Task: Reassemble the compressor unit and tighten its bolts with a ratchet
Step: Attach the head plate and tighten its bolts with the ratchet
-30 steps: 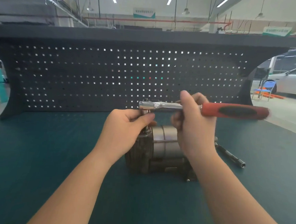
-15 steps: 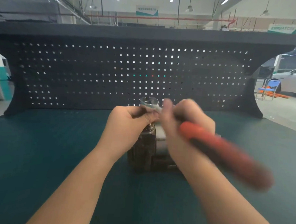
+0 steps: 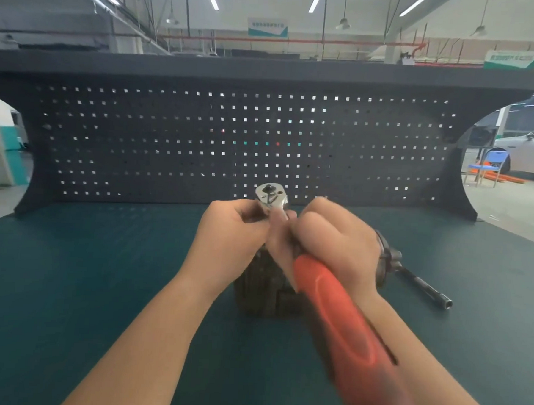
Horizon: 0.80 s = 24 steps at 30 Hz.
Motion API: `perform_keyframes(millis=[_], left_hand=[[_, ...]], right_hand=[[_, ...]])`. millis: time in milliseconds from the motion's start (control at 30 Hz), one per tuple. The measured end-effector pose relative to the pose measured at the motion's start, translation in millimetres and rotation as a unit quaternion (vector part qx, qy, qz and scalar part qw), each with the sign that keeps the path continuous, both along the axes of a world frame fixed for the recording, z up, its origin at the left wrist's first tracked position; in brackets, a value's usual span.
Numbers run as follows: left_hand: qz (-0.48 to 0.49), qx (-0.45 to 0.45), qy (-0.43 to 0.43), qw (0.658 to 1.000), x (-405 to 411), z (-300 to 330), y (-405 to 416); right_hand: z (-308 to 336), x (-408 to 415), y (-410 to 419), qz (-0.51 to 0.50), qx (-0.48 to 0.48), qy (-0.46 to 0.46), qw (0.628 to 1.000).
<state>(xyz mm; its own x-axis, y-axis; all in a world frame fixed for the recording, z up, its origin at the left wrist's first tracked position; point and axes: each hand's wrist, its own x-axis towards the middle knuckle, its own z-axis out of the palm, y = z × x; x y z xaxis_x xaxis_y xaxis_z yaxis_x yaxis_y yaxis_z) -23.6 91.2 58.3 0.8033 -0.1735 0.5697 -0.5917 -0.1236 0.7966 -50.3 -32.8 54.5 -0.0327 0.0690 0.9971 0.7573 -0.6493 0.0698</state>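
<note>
- The compressor [image 3: 264, 292] stands on the green bench [image 3: 101, 271], mostly hidden beneath my hands.
- My left hand [image 3: 229, 243] pinches the ratchet [image 3: 331, 314] head above the compressor.
- My right hand [image 3: 334, 246] grips the ratchet's shank where the red handle begins.
- A metal rod [image 3: 425, 288] lies right of the compressor.

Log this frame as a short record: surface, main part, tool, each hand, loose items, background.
surface: dark green bench mat
main part: compressor, mostly hidden behind the hands
tool: ratchet, red handle toward the camera, blurred; steel head above the compressor
left hand: pinches just under the ratchet head
right hand: grips the handle's upper end
loose items: extension bar lying right of the compressor
background: black pegboard
</note>
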Motion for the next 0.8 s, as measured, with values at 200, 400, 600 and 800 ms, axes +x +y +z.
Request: perform_keyframes(millis=[200, 400, 600, 800], left_hand=[[0.01, -0.027, 0.022, 0.999, 8, -1, -2], [0.043, -0.005, 0.017, 0.999, 11, -5, -2], [0.011, -0.001, -0.01, 1.0, -1, 1, -1], [0.006, -0.036, 0.013, 0.999, 7, 0, -2]], right_hand=[[4, 13, -9, 0.172, 0.327, 0.241, 0.897], [10, 29, -22, 0.449, 0.458, 0.361, 0.676], [-3, 6, 1, -0.056, 0.015, -0.047, 0.997], [-1, 11, -1, 0.135, 0.307, 0.213, 0.918]])
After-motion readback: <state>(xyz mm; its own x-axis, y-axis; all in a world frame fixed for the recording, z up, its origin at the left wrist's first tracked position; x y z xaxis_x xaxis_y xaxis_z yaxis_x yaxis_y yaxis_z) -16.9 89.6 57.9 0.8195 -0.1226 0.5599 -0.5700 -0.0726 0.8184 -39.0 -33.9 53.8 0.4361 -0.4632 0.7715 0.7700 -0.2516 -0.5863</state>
